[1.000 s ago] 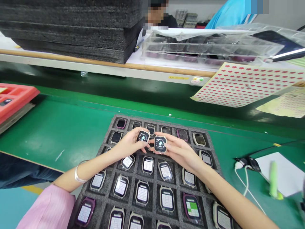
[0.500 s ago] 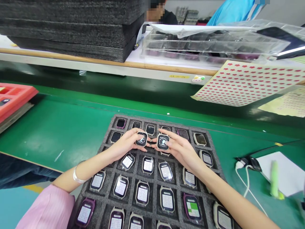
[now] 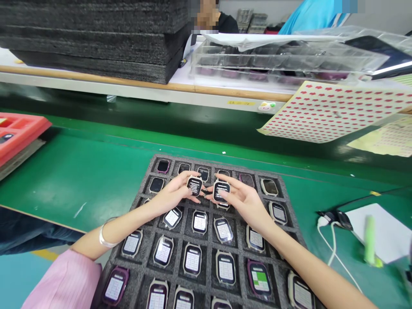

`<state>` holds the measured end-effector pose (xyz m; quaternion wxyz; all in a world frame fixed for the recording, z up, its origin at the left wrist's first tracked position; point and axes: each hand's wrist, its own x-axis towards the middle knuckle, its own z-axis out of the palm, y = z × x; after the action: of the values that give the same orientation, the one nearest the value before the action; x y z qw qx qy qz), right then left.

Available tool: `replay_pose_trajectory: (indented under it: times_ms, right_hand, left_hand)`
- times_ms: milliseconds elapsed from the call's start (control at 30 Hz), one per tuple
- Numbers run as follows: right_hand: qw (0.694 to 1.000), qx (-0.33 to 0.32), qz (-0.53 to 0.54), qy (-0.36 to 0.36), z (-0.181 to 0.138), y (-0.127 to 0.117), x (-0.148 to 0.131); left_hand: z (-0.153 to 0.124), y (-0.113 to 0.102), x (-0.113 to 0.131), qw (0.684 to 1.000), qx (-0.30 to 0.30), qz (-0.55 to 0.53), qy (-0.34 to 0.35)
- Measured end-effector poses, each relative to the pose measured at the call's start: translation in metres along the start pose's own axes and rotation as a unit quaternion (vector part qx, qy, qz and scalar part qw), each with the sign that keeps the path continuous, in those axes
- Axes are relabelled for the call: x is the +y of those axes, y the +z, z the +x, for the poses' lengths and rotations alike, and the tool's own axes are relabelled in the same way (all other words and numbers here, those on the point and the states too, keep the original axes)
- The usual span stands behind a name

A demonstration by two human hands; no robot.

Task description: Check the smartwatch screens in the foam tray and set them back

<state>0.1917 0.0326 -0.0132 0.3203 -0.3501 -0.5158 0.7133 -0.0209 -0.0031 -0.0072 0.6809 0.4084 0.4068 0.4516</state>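
While the fingers of the left hand (image 3: 177, 189) are clamped on a pale-framed watch (image 3: 195, 185), those of the right hand (image 3: 244, 201) grip a second watch (image 3: 220, 187) near it, the thumb over its screen. Both screens show light lettering on black. The pair is above the dark foam tray (image 3: 282, 185), whose compartments hold other watches (image 3: 192, 260), and the tray lies on the green bench (image 3: 83, 176).

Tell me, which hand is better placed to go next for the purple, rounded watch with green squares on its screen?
Probably the right hand: it is nearer that purple, rounded watch than the left hand is. But it holds a beige, square-faced watch, so it may need freeing first.
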Motion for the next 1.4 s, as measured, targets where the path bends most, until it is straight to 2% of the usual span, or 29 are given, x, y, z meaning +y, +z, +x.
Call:
replay_pose_trajectory:
  times_ms: [233,333,400,533,633,733,833,1033,1233,1400]
  right_hand:
    - [0.996,-0.078,-0.040,-0.019,-0.003,0.001,0.000]
    - [0.985,-0.092,-0.140,-0.049,0.001,0.001,0.005]
    - [0.955,-0.079,-0.273,-0.089,0.007,0.002,0.007]
    - [0.845,-0.071,-0.501,-0.172,0.022,0.008,0.008]
    - [0.784,-0.093,-0.577,-0.211,0.030,0.012,0.009]
    - [0.752,-0.110,-0.609,-0.228,0.034,0.013,0.009]
    - [0.751,-0.114,-0.606,-0.237,0.038,0.011,0.004]
    - [0.761,-0.060,-0.597,-0.247,0.055,-0.001,-0.005]
    - [0.763,-0.041,-0.602,-0.232,0.071,-0.009,0.003]
    - [0.781,-0.017,-0.589,-0.206,0.080,-0.008,0.010]
  left_hand:
    - [-0.004,-0.007,0.007,0.999,-0.017,-0.020,0.027]
    - [-0.009,-0.012,0.008,0.999,-0.022,-0.029,0.040]
    - [-0.013,-0.015,0.008,0.998,-0.025,-0.030,0.046]
    - [-0.018,-0.016,0.006,0.998,-0.020,-0.011,0.056]
    - [-0.018,-0.015,0.007,0.998,0.001,-0.001,0.059]
    - [-0.017,-0.015,0.008,0.998,0.014,-0.001,0.057]
    - [-0.017,-0.016,0.008,0.998,0.015,-0.002,0.058]
    - [-0.019,-0.018,0.007,0.998,0.016,-0.006,0.058]
    - [-0.018,-0.020,0.006,0.998,0.024,0.010,0.052]
    - [-0.019,-0.028,-0.004,0.996,0.002,0.085,0.039]
